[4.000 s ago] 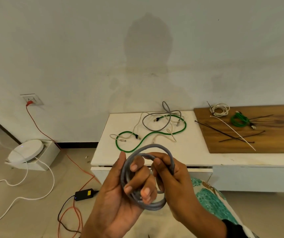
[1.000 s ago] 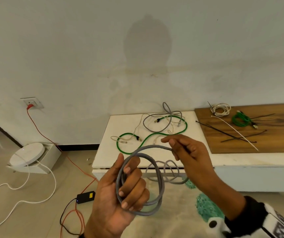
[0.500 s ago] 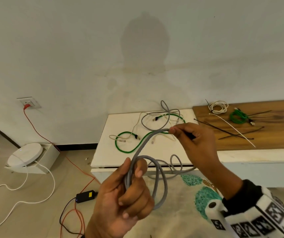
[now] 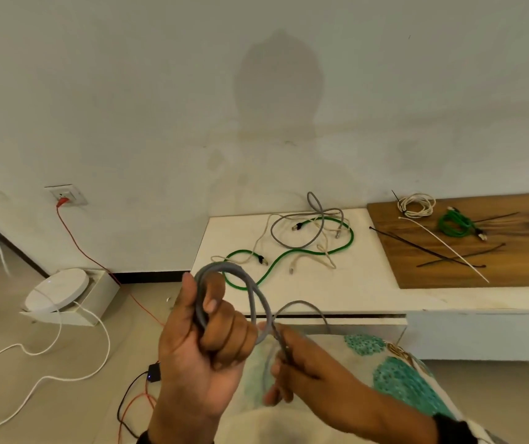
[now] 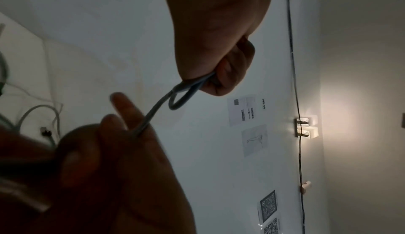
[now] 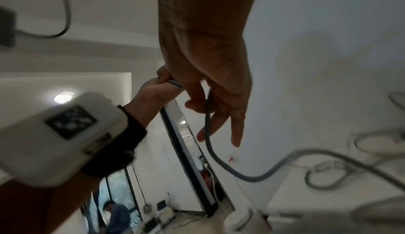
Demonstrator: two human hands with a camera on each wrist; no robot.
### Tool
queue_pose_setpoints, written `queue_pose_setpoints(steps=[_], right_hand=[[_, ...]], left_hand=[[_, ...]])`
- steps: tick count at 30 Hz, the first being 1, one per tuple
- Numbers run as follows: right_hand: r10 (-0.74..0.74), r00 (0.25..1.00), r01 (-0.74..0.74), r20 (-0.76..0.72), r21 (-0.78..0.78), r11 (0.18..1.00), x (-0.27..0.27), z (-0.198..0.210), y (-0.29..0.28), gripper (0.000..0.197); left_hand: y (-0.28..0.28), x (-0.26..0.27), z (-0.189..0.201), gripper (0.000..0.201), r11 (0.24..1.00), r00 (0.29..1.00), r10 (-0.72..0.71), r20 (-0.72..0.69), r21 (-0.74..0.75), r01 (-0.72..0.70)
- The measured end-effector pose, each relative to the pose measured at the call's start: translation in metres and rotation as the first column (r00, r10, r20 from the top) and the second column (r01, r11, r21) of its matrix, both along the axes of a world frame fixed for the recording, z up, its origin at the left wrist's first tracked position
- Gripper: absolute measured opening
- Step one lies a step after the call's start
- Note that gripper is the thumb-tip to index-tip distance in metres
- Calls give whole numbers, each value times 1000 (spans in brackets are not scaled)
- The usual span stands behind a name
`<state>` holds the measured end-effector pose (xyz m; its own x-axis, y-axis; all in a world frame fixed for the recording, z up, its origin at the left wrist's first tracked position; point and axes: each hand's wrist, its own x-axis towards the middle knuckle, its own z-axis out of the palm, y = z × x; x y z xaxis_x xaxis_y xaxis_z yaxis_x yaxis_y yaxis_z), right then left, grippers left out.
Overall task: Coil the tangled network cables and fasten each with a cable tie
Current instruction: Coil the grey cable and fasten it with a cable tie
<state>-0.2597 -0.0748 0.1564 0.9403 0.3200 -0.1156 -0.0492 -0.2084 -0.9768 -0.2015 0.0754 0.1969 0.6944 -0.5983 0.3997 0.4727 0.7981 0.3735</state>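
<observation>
In the head view my left hand (image 4: 221,328) grips a grey network cable (image 4: 252,285) wound into a few loops, held up in front of the white table (image 4: 368,293). My right hand (image 4: 280,342) is just right of it and pinches a strand of the same cable, while a loose loop arcs behind. The left wrist view shows the left hand (image 5: 219,60) clenched on the grey cable (image 5: 181,95), with the right hand (image 5: 124,125) below. In the right wrist view, the right hand (image 6: 206,99) has the cable (image 6: 208,139) running through its fingers.
A tangle of green, grey and white cables (image 4: 304,241) lies on the white table. On the wooden board (image 4: 512,270) are black and white cable ties (image 4: 442,251), a tied white coil (image 4: 416,205) and a green coil (image 4: 453,222). Floor cables and a router (image 4: 55,291) sit at the left.
My right hand, which had drawn a strand up and to the right, has come back down beside the left hand. The left hand has kept its grip on the coil.
</observation>
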Motion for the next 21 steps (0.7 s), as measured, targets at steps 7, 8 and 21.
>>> queue_pose_setpoints(steps=[7,8,21], right_hand=[[-277,960,271,33,139,953,-12,0,14,2],[-278,953,273,118,54,960,-14,5,16,5],[233,737,393,634,-683,616,-12,32,5,64]], left_hand=[[-8,-16,10,43,695,791,551,264,380,-611],[-11,-16,8,45,651,757,582,298,387,-653],[-26,-14,-16,56,-81,358,193,914,378,-922]])
